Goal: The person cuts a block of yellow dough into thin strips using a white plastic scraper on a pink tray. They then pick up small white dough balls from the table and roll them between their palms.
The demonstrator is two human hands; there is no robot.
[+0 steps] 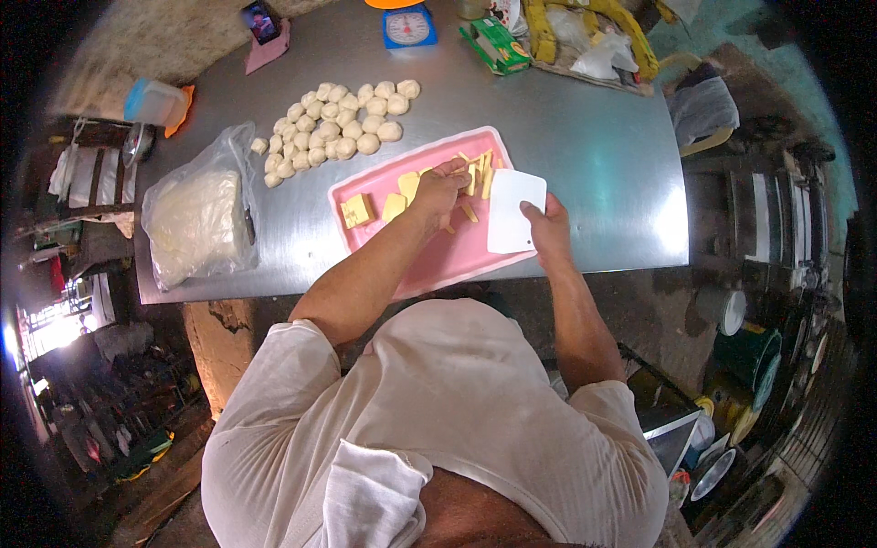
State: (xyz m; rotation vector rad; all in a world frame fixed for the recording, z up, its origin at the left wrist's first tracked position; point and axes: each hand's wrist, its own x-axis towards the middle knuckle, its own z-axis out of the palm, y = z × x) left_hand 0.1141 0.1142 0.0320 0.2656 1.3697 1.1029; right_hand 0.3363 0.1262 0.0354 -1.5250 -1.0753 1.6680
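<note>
A pink tray [438,265] with a white rim lies at the table's near edge. My left hand [438,194] reaches over its middle, fingers bent and closed on pale yellow cheese sticks [486,173]; the palm hides part of them. Left of this hand are cheese slices [396,206] and a thicker cheese block [358,211]. My right hand [550,233] grips a white flat dough scraper [517,212], its thumb on the face. The scraper is held over the tray's right end.
Many dough balls [329,123] sit beyond the tray on the metal table [585,173]. A bagged dough slab [196,219] lies at left. Farther back are a blue scale [408,27], a green box [494,46], a phone [261,22] and a plastic container [153,102].
</note>
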